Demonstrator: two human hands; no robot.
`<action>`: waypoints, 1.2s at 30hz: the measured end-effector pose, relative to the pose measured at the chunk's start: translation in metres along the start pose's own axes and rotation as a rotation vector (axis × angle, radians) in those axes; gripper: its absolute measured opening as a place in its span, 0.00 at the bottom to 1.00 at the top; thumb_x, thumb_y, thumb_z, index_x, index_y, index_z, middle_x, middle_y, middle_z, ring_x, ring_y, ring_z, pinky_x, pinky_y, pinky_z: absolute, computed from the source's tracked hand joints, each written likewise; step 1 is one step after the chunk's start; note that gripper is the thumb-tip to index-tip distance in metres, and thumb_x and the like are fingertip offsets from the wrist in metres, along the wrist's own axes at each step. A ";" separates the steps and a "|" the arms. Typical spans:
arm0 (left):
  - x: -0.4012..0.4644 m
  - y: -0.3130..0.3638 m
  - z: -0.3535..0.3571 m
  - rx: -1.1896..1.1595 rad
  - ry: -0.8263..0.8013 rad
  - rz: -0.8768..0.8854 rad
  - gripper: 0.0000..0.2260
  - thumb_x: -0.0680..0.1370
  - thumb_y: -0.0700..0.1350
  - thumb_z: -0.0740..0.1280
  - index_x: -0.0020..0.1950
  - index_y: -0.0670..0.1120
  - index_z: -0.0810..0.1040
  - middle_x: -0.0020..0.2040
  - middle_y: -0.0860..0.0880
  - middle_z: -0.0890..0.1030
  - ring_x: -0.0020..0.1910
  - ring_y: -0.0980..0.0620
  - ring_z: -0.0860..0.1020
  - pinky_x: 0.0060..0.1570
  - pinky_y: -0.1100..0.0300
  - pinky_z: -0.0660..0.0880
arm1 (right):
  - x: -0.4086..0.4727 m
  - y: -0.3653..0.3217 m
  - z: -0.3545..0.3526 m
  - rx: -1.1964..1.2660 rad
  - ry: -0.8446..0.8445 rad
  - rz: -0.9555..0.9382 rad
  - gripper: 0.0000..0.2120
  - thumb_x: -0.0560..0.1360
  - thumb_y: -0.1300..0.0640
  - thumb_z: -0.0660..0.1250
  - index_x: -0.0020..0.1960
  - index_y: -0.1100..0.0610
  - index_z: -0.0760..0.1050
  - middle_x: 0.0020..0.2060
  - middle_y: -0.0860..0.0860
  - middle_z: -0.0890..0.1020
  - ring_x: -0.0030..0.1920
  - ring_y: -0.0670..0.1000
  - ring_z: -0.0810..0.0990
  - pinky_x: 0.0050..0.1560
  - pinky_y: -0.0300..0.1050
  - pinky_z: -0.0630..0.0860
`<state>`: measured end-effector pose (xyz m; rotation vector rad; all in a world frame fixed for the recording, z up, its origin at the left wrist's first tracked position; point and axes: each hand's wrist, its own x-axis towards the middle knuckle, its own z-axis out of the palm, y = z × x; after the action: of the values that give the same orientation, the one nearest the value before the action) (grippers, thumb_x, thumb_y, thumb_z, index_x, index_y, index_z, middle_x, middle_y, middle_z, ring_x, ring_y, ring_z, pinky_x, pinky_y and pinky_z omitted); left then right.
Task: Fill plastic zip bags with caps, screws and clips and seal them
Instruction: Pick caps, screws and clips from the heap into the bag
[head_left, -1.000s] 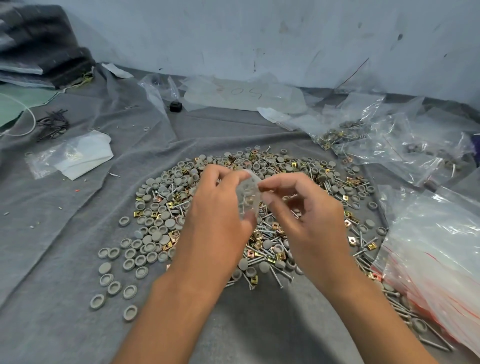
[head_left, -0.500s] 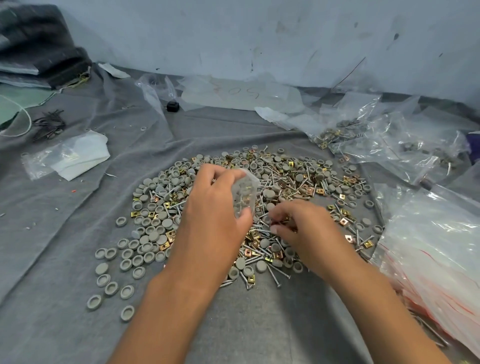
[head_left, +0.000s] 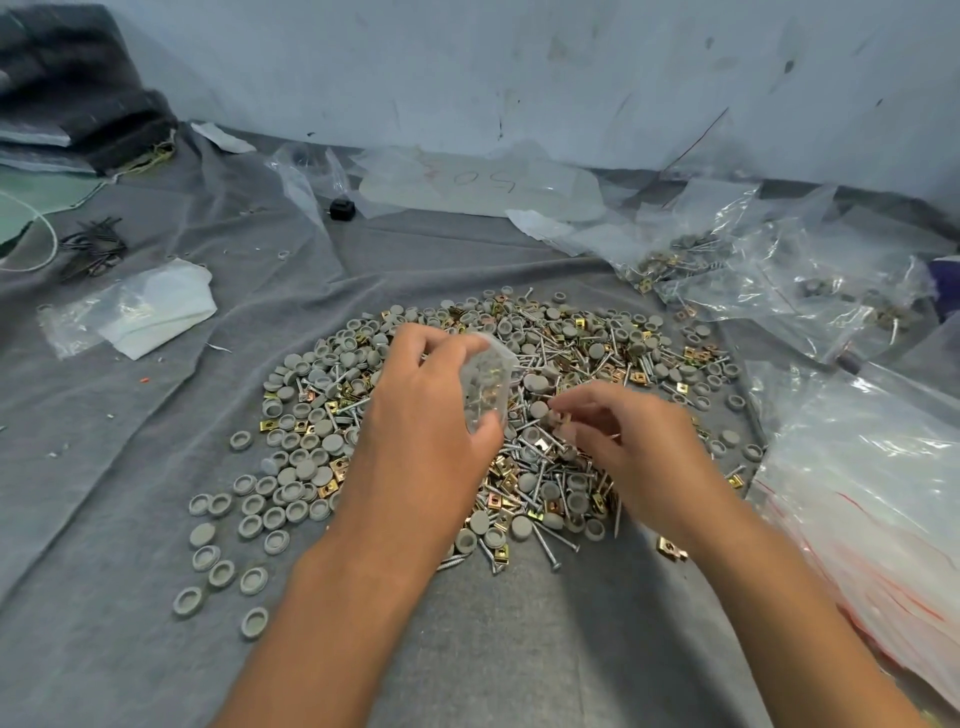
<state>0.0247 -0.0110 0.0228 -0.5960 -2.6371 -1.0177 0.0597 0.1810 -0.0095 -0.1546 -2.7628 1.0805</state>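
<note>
- Left hand (head_left: 431, 415) has its fingers clamped round a small clear plastic zip bag (head_left: 488, 387), holding it upright over the heap, likely for loading.
- Right hand (head_left: 631, 436) pinches small pieces, hard to identify, from the spread of grey round caps, silver screws and brass clips (head_left: 571, 353) on the grey cloth-covered tabletop (head_left: 130, 467).

Handwritten digits noted on clear plastic sheet (head_left: 483, 189) at far edge of grey cloth: apparently "50", preceded by faint reddish mark, seen inverted. No other legible text.
</note>
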 end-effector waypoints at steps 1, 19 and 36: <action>0.000 0.000 0.000 -0.004 0.000 0.000 0.24 0.74 0.45 0.76 0.68 0.53 0.75 0.55 0.58 0.68 0.46 0.62 0.72 0.49 0.87 0.60 | 0.000 -0.002 -0.003 0.116 0.014 0.001 0.11 0.79 0.58 0.70 0.54 0.41 0.79 0.43 0.36 0.83 0.45 0.32 0.80 0.43 0.24 0.73; 0.000 0.001 0.006 -0.030 -0.011 0.018 0.24 0.74 0.47 0.76 0.69 0.55 0.74 0.56 0.59 0.68 0.47 0.62 0.70 0.45 0.72 0.69 | -0.006 -0.049 0.020 0.178 0.509 -0.440 0.10 0.76 0.57 0.74 0.56 0.49 0.82 0.46 0.38 0.82 0.47 0.38 0.81 0.46 0.26 0.71; 0.005 -0.010 0.002 -0.012 0.044 -0.008 0.23 0.73 0.46 0.76 0.66 0.56 0.75 0.54 0.59 0.68 0.49 0.68 0.71 0.46 0.81 0.66 | -0.011 -0.012 0.033 -0.373 -0.159 -0.108 0.15 0.75 0.38 0.70 0.59 0.40 0.74 0.49 0.37 0.74 0.48 0.40 0.74 0.45 0.40 0.72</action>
<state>0.0158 -0.0149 0.0173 -0.5589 -2.5991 -1.0375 0.0632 0.1484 -0.0263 0.0362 -3.0485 0.5656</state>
